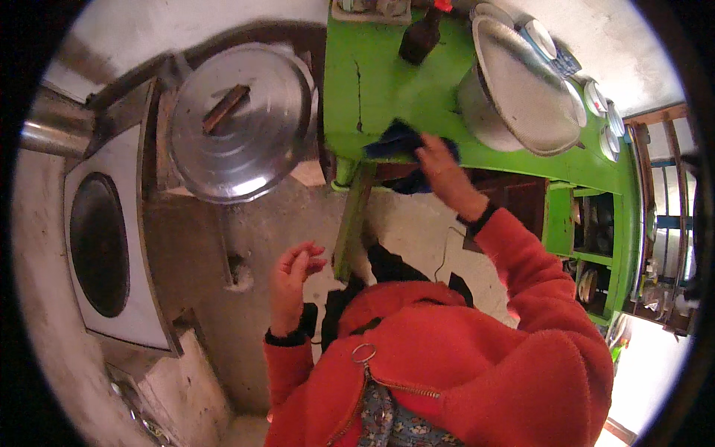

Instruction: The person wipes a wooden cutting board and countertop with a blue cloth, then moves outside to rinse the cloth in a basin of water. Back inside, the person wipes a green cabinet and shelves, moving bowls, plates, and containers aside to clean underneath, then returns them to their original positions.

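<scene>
My right hand [447,173] is at the front edge of a green painted counter [385,84], on a dark blue cloth [394,139]. Part of that cloth lies on the counter top and part hangs over its edge; the fingers touch it, and whether they grip it is hard to tell. Lower and to the left, my left hand [293,274] is raised in the air with its fingers loosely bent and nothing seen in them. A dark bottle with a red cap [422,39] stands on the counter behind the cloth.
Right of the cloth, a large metal colander [525,89] leans in a pot [483,112], with several bowls [595,98] beyond. A big round metal lid [240,123] with a wooden handle is at the left. Farther left is a white-topped stove [137,279]. Green shelves [597,254] stand below right.
</scene>
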Demonstrator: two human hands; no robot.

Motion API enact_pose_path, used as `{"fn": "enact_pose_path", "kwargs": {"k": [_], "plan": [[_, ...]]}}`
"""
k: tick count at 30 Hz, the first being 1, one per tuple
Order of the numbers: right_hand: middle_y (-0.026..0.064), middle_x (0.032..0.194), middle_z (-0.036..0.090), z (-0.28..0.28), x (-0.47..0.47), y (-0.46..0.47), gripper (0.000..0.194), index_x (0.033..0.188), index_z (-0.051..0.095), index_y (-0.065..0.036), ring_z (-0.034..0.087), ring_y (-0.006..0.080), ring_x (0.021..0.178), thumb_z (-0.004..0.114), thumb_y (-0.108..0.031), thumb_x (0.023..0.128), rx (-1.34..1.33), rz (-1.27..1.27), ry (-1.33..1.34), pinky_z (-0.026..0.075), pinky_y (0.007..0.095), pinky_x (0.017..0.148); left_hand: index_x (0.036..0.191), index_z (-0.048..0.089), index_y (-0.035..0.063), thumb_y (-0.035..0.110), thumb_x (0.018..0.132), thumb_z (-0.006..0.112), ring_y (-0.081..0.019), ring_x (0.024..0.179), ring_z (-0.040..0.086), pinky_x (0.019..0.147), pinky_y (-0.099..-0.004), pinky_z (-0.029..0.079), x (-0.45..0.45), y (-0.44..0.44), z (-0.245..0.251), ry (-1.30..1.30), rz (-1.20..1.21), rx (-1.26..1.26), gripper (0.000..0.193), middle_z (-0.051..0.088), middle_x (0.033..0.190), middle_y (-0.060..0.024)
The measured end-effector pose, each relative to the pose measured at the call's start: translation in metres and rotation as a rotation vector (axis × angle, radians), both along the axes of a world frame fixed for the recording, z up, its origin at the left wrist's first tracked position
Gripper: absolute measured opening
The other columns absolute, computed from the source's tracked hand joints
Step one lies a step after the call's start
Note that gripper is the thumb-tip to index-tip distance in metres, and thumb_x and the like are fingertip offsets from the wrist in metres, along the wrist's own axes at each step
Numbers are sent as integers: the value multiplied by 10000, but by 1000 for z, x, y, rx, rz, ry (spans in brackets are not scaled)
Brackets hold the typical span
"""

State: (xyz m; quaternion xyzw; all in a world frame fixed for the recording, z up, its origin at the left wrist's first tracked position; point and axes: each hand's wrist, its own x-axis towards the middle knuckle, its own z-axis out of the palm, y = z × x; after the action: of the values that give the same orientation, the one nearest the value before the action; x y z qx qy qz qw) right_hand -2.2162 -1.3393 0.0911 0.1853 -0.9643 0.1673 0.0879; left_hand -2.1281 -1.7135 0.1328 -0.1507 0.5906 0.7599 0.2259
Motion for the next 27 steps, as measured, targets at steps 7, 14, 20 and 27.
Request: {"fn": "enact_pose_path", "kwargs": {"k": [7,14,20,27], "plan": [[321,1395,344,-11,-12,-26,398,1208,466,99,331,480,1308,502,44,816,70,-118,96,296,478,1101,1179,581,-8,155,984,495,-183,873,656,826,-317,518,9,-20,-5,-24,57,31,268,662,1061,-127],[277,1341,439,-13,-67,-147,370,1159,535,62,398,454,1267,507,25,793,-56,127,48,381,446,1038,1180,580,-23,138,982,488,-177,868,654,807,-298,519,10,-9,-2,1,26,53,272,662,1072,-130],[132,1114,624,55,-60,-118,238,1159,565,-21,580,255,1029,472,-102,956,-716,48,-375,448,337,902,1176,577,-31,128,976,488,-189,870,655,813,-308,521,-3,0,8,7,-12,-23,271,662,1067,-145],[203,1233,551,69,-78,-58,360,1190,551,5,533,367,1101,542,-260,947,-529,-236,107,411,400,962,1164,585,-21,121,973,488,-182,851,653,809,-308,519,-20,-3,18,61,-52,-15,257,664,1057,-134]]}}
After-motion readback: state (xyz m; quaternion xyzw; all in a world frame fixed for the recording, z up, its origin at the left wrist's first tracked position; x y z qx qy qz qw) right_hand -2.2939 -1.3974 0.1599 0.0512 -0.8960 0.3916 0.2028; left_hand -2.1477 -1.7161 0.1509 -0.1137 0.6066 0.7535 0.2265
